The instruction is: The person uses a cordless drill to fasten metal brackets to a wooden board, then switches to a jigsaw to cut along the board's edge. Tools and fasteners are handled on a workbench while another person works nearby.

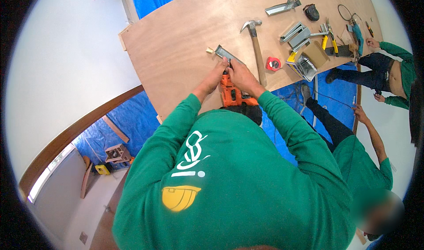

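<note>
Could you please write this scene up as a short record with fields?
Left hand: close to the orange tool; grip unclear
Right hand: beside it, by the grey metal piece; grip unclear
Surface: wooden table
Right of hands: claw hammer, then red tape measure
Farther right: open cardboard box
Others: one person upper right, another person lower right

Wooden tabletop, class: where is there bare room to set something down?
Bare: the tabletop between its left edge and the left hand; also between hammer and upper edge. Crowded: around the cardboard box and pliers.
</note>
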Action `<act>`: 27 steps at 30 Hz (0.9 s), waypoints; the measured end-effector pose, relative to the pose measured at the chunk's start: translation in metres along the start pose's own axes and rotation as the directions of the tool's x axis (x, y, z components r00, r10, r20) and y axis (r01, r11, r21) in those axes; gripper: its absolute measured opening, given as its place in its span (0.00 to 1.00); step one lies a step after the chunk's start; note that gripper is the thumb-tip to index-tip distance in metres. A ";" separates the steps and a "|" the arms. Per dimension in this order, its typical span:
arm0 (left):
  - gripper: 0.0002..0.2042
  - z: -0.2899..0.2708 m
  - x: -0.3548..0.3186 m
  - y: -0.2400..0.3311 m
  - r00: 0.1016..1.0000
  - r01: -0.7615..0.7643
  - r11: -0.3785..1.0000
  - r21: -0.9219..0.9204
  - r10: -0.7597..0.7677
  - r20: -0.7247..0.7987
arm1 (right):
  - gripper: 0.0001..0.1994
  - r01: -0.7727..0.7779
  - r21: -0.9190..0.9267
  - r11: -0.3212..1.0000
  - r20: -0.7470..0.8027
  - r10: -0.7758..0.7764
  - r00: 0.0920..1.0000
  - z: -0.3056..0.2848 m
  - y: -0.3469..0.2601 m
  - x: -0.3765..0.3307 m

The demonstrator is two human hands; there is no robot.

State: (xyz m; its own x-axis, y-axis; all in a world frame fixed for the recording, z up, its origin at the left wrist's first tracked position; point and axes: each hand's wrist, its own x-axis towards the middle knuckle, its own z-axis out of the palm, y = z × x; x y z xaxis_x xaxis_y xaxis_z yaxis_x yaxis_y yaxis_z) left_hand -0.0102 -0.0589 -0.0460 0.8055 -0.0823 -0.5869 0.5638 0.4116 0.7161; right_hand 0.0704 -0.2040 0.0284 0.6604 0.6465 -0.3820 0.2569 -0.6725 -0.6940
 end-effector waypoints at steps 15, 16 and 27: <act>0.25 -0.040 -0.003 0.015 0.930 0.211 0.927 -0.310 -0.092 0.356 | 0.16 0.031 0.111 0.993 -0.093 -0.021 0.995 -0.014 0.015 -0.023; 0.24 -0.040 -0.003 0.013 0.930 0.212 0.934 -0.286 -0.103 0.352 | 0.16 0.028 0.121 0.992 -0.136 -0.011 0.991 -0.017 0.018 -0.028; 0.17 -0.017 -0.015 0.006 0.992 0.096 0.893 -0.440 -0.049 0.118 | 0.18 -0.097 -0.198 0.975 -0.383 0.014 0.924 -0.077 0.087 -0.033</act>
State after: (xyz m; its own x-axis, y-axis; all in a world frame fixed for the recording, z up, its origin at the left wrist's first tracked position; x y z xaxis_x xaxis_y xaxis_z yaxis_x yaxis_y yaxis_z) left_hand -0.0221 -0.0395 -0.0400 0.7931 -0.2089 -0.5721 0.5005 0.7588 0.4167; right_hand 0.1255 -0.3116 0.0279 0.8838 0.4497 -0.1290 0.3261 -0.7898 -0.5195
